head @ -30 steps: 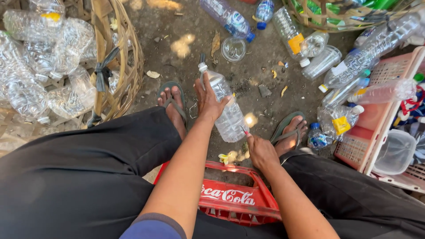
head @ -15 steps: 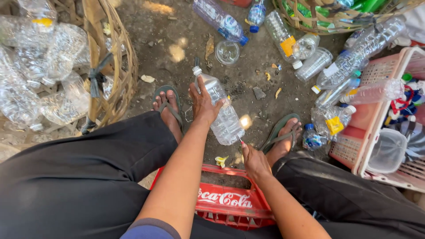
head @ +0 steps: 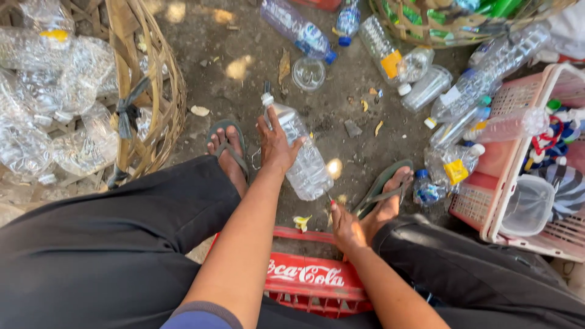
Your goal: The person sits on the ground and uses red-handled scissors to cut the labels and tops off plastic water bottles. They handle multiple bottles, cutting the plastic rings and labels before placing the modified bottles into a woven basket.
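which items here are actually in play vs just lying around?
In hand:
- left hand wrapped around a clear plastic bottle
- right hand pinching a small thin tool at the bottle's base

Lying about:
- loose bottles on the ground
- woven basket of crushed bottles
- pink crate
- red crate
- clear lid

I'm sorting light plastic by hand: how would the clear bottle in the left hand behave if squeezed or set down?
The clear bottle looks empty and thin-walled, so it is probably light and would dent under the left hand. Being round, it would likely roll if laid on the uneven dirt ground.
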